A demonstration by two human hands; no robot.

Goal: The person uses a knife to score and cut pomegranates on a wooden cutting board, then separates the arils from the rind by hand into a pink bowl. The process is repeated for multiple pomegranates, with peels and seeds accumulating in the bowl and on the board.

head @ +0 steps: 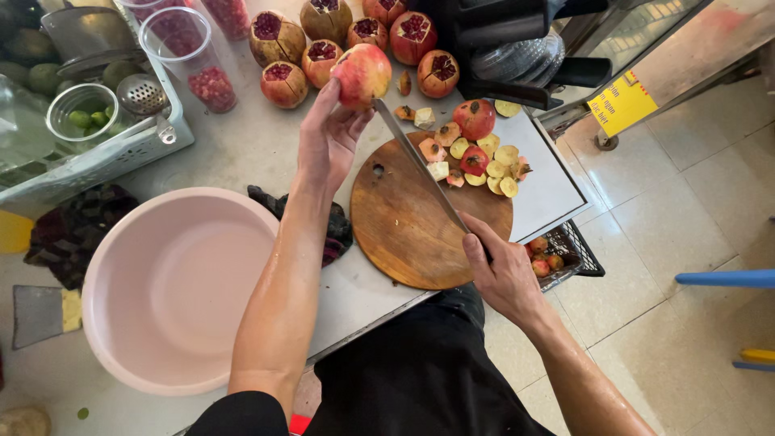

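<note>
My left hand (327,141) holds a whole red-yellow pomegranate (362,74) up above the counter, beyond the round wooden cutting board (412,230). My right hand (500,270) grips the handle of a long knife (416,161) at the board's near right edge. The blade runs diagonally over the board, and its tip touches the underside of the pomegranate. Cut-off pomegranate tops and peel pieces (476,157) lie piled on the board's far right side.
Several pomegranates with their crowns cut off (323,40) stand at the back. A large pink basin (173,287) sits at the near left, a dark cloth (335,234) beside it. Plastic cups of seeds (194,56) and a white rack (97,157) are far left. A crate of fruit (557,254) sits under the counter's right edge.
</note>
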